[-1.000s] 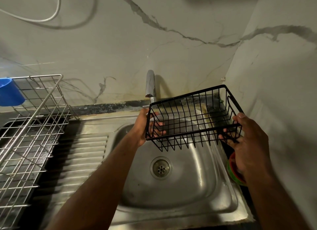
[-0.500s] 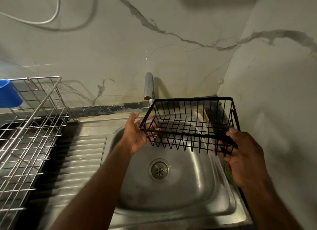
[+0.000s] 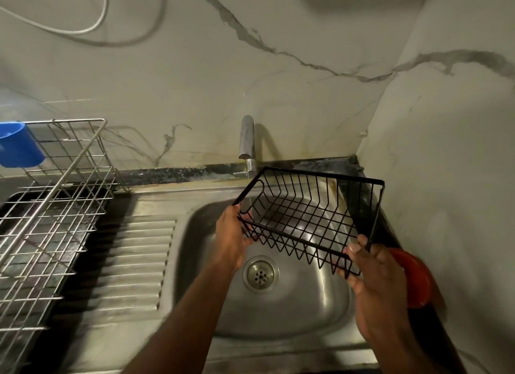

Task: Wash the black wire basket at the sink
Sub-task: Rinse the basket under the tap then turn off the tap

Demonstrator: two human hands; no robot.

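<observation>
Above the sink bowl (image 3: 312, 315), the black wire basket (image 3: 306, 220) hangs clear of the steel, empty, tipped so its open top faces up and toward the person. Its long axis runs left to right between the two hands, with the right end lower and nearer. The left grip (image 3: 234, 240) is curled round the short left end, thumb on the rim wire. The right grip (image 3: 373, 279) pinches the near right corner, thumb on top and fingers beneath. A thin stream of water (image 3: 247, 174) falls from the faucet (image 3: 246, 139) and meets the basket at its far left corner, so the left grip is the nearer one to the water. Rinsing the rest probably means sliding the basket leftward along its length under the spout. Nothing lies in the bowl around the drain (image 3: 260, 273). A red bowl (image 3: 415, 279) sits on the tabletop just right of the sink. A wire dish rack (image 3: 53, 206) with a blue cup (image 3: 19, 143) stands well apart on the left.
</observation>
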